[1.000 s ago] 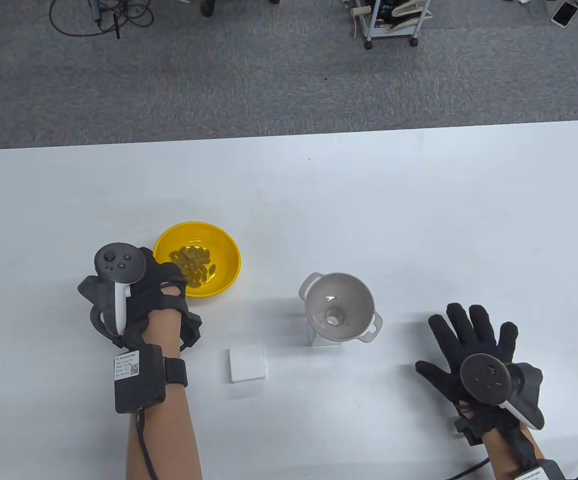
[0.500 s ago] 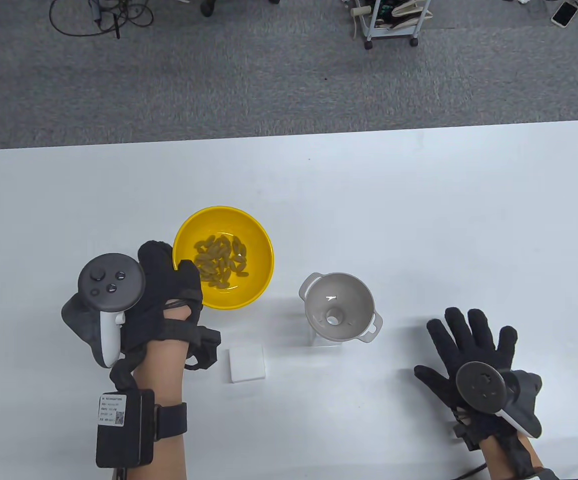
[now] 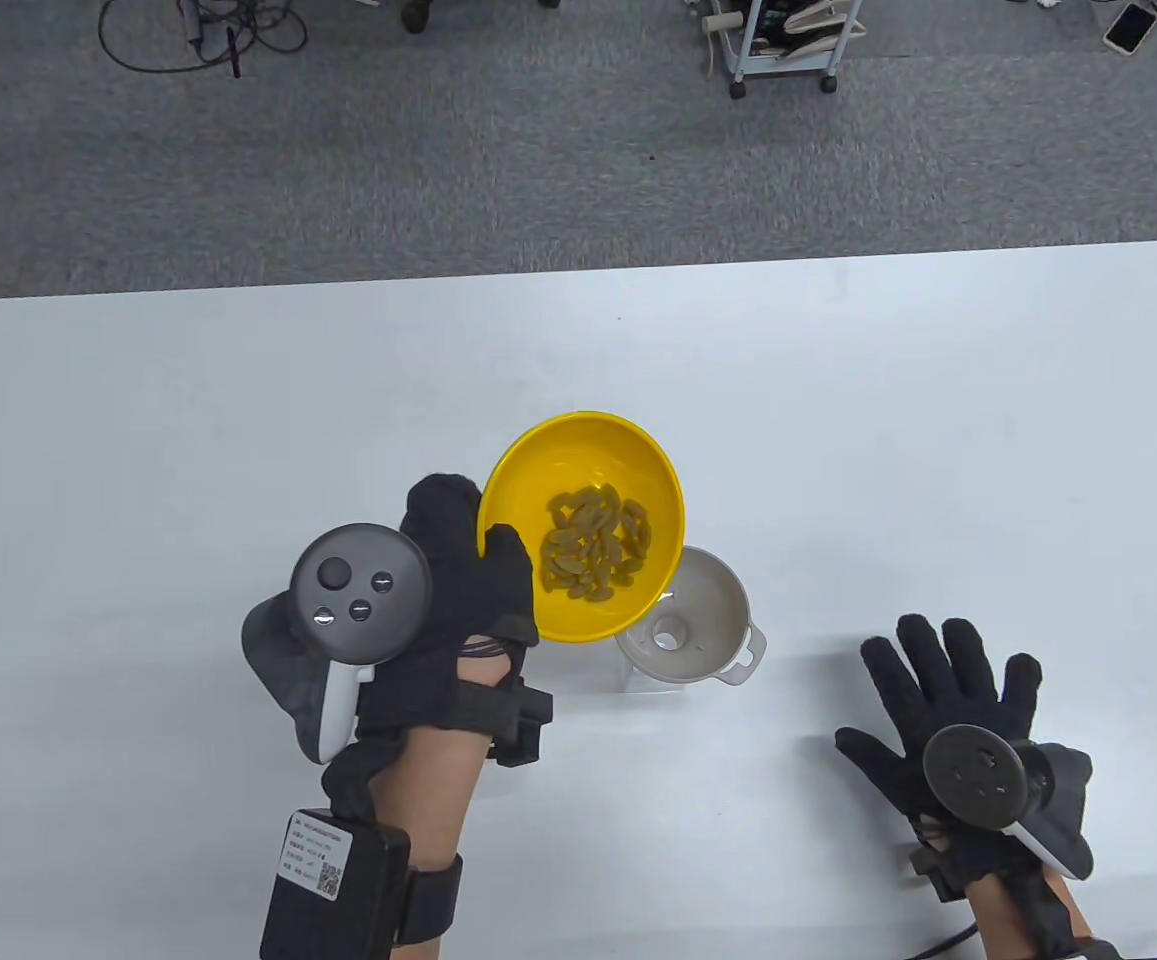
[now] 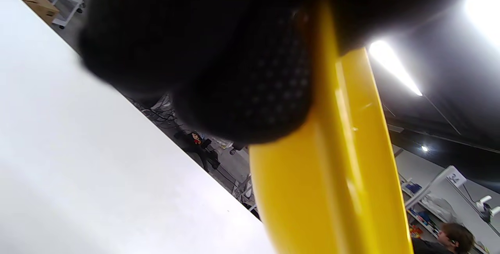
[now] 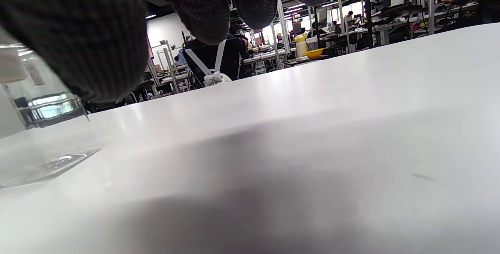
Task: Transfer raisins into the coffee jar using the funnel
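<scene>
Left hand [image 3: 458, 610] pinches yellow bowl [image 3: 558, 460] rim at 8 o'clock (light, stiff, likely slick); raisins [image 3: 593, 545] loose above funnel [image 3: 708, 610]. Right hand [image 3: 938, 700] spread flat.

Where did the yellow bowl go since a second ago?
The left hand, gripping the bowl by its rim, lifted it off the table and carried it right; now it overlaps the funnel, tilted toward it. The raisins are still inside. The funnel and the flat, spread right hand stayed where they were.
</scene>
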